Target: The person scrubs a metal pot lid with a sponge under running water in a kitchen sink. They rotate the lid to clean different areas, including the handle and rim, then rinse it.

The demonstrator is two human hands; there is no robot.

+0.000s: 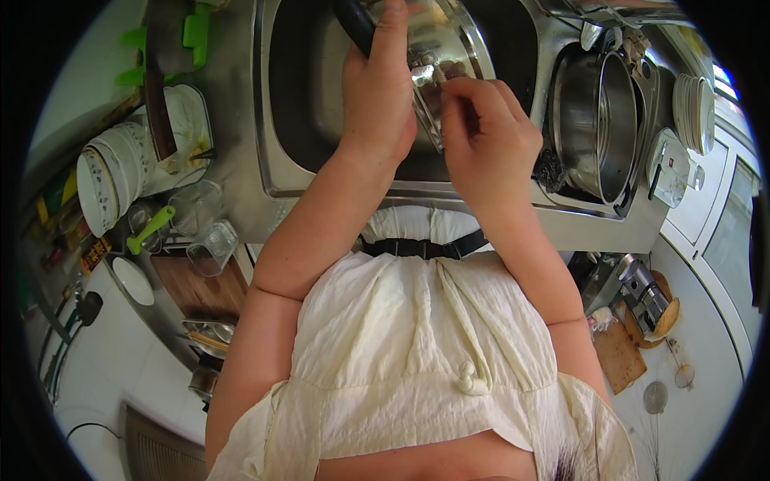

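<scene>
Over the stainless steel sink [313,120], my left hand [382,90] grips a glass lid [445,36] by its edge near a black handle [354,25]. The lid is tilted and has a metal rim; its top runs out of view. My right hand [490,129] is at the lid's lower right, with thumb and index finger pinched at the glass beside a small ridged, pale piece. Whether the fingers hold that piece or only touch it cannot be told. A dark scouring pad [550,171] lies on the sink's edge, right of my right hand.
Right of the basin stands a large steel pot [580,120], with stacked white plates [693,114] beyond it. At left are white bowls [108,177], glass cups [213,246], a green-handled utensil [150,229] and a wooden cutting board [198,285]. The counter's front edge runs close before my body.
</scene>
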